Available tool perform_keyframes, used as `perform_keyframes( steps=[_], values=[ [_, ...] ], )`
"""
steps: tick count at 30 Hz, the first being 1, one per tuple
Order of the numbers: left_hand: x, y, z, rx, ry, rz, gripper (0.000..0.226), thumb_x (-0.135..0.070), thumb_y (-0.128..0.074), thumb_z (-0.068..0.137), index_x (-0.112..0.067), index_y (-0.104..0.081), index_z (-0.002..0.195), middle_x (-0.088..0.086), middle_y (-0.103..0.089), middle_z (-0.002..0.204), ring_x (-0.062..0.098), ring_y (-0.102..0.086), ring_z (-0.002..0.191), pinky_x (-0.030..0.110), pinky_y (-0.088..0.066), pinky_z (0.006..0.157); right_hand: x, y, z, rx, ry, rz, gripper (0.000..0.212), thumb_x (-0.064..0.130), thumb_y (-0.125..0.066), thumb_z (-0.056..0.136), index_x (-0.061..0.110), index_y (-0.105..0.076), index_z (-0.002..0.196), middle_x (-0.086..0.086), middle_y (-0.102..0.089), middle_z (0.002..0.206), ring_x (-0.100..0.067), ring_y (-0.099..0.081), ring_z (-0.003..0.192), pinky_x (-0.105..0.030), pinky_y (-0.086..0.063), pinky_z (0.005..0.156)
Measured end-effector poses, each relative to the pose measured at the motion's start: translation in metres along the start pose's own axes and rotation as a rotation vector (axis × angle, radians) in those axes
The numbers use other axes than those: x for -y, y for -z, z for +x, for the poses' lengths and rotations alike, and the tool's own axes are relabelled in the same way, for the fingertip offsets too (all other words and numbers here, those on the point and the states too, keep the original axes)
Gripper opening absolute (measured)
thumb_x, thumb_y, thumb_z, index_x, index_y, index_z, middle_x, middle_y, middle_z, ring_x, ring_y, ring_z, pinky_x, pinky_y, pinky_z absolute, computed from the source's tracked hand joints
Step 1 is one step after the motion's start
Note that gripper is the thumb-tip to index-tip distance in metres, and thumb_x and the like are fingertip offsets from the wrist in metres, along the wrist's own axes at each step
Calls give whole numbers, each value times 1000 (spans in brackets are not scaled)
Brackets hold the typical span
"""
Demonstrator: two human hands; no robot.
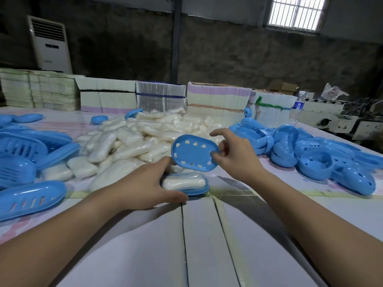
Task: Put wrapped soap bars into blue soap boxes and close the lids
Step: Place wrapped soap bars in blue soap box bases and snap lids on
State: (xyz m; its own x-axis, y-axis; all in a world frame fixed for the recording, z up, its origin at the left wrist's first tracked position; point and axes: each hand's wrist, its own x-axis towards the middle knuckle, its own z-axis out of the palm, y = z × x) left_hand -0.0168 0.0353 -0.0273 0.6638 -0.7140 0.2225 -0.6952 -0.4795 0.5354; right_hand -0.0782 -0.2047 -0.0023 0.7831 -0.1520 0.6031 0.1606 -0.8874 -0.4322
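Observation:
A blue soap box base lies on the table in front of me with a wrapped white soap bar inside it. My left hand grips the base at its left and near side. My right hand holds a blue lid with small cut-out holes, tilted in the air just above and behind the base. The lid and base are apart.
A big heap of wrapped soap bars lies behind. Blue slotted box parts pile up on the left, blue lids on the right. Stacks of flat cartons line the table's far edge. A water bottle stands at the back right.

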Motion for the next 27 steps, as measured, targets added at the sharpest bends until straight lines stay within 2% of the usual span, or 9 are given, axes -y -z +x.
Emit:
perform_keyframes(
  steps=[3,7,10,13,15,17,20,23,27],
  values=[
    [0,1,-1,-4,6,-76,56,-53,-84,70,-43,-45,110,-21,-63,103,-11,-57,86,9,-45,55,10,-1,-2,40,94,-54,39,13,-66,82,25,-61,118,11,-59,79,-11,-55,75,-35,-50,75],
    [-2,1,-3,-5,-12,-155,64,-50,-85,70,-56,-42,117,-28,-66,99,-12,-60,88,10,-48,57,22,-1,-8,214,167,28,38,14,-67,77,26,-57,112,9,-64,99,-14,-57,88,-40,-50,80],
    [-3,2,-4,-10,-41,-172,68,-47,-86,71,-67,-36,112,-44,-59,99,-16,-59,89,6,-47,60,25,0,-11,321,196,155,43,19,-67,80,30,-56,120,12,-65,104,-8,-60,93,-30,-50,82],
    [-2,2,-4,-13,-50,-186,70,-43,-86,71,-66,-37,115,-44,-59,99,-15,-61,87,5,-46,62,27,5,-12,458,161,297,41,41,-60,88,47,-50,127,21,-62,113,-3,-60,104,-15,-48,82],
    [-1,2,-4,-13,-57,-187,69,-42,-86,72,-65,-38,116,-42,-61,100,-14,-61,87,5,-46,64,29,6,-12,488,139,333,36,53,-50,91,56,-47,127,29,-58,121,3,-56,112,-13,-43,88],
    [-2,3,-4,-16,-72,-183,69,-41,-85,73,-65,-38,117,-42,-61,101,-14,-61,89,5,-46,66,30,5,-12,497,119,364,35,53,-45,94,55,-48,129,32,-53,130,8,-49,121,-14,-39,97],
    [0,2,-3,-13,-72,-186,71,-41,-85,73,-59,-41,125,-33,-65,104,-10,-63,92,12,-51,67,32,5,-12,542,84,449,34,45,-49,94,53,-52,127,34,-53,131,10,-46,123,-8,-37,97],
    [4,2,-2,-20,-33,-182,70,-46,-87,69,-49,-46,125,-22,-67,104,-5,-65,85,19,-54,61,32,6,-14,608,85,434,45,38,-64,86,52,-52,127,24,-58,126,1,-56,114,-13,-46,90],
    [4,3,-2,0,-23,-169,72,-50,-87,65,-47,-45,124,-22,-67,108,-3,-64,92,29,-59,74,31,4,-14,522,148,326,51,39,-75,76,50,-58,122,26,-60,117,-2,-58,108,-11,-46,82]
  ],
)
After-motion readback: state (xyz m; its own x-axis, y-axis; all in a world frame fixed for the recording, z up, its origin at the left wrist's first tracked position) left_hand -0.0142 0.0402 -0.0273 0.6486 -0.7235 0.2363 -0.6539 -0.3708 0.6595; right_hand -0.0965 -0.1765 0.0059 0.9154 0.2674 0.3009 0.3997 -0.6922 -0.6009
